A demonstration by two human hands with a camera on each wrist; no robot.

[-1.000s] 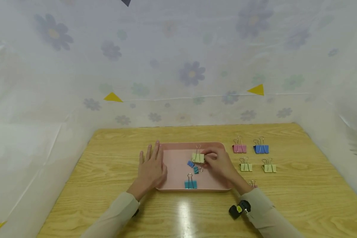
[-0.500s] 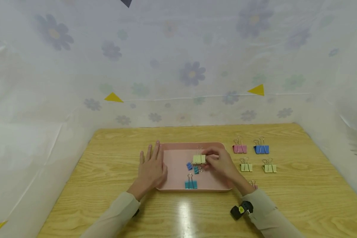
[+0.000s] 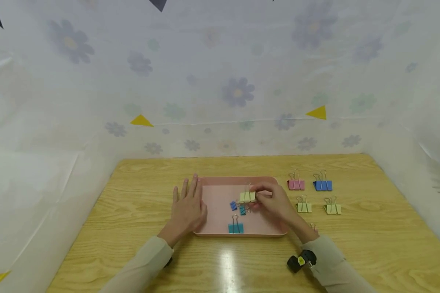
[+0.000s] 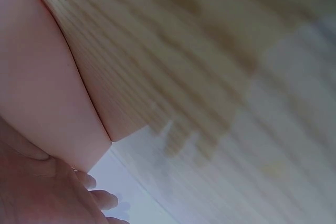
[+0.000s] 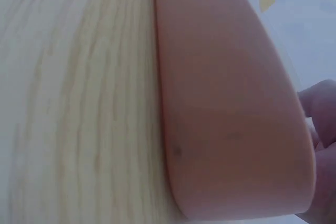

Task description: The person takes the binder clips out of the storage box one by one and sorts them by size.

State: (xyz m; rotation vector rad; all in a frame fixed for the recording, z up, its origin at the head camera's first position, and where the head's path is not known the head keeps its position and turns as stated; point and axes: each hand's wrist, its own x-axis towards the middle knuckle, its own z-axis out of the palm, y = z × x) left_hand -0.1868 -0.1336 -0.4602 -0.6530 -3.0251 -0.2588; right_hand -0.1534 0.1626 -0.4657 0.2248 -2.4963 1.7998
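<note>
In the head view, my right hand (image 3: pixel 275 202) reaches into the shallow pink tray (image 3: pixel 216 195) and pinches the right end of a pale yellow binder clip (image 3: pixel 247 197) between thumb and fingers. Just below that clip lie a small blue binder clip (image 3: pixel 233 206) and a small teal one (image 3: pixel 243 210). A larger teal binder clip (image 3: pixel 236 228) sits near the tray's front rim. With fingers extended, my left hand (image 3: pixel 186 211) rests against the tray's left side. The right wrist view catches only part of the right hand (image 5: pixel 325 124) behind the tray wall (image 5: pixel 226 103); the clip is hidden there.
Right of the tray on the wooden table (image 3: pixel 132 195) stand a pink binder clip (image 3: pixel 296 185), a blue one (image 3: pixel 323 185) and two pale yellow ones (image 3: pixel 304 208). A small pink clip (image 3: pixel 314 229) is partly covered by the right forearm. A flowered white curtain (image 3: pixel 205 81) encloses the table.
The pale yellow clip has shifted slightly right in my right hand. The small blue clip has turned and sits a little apart from it, nearer the front. My left hand stays put.
</note>
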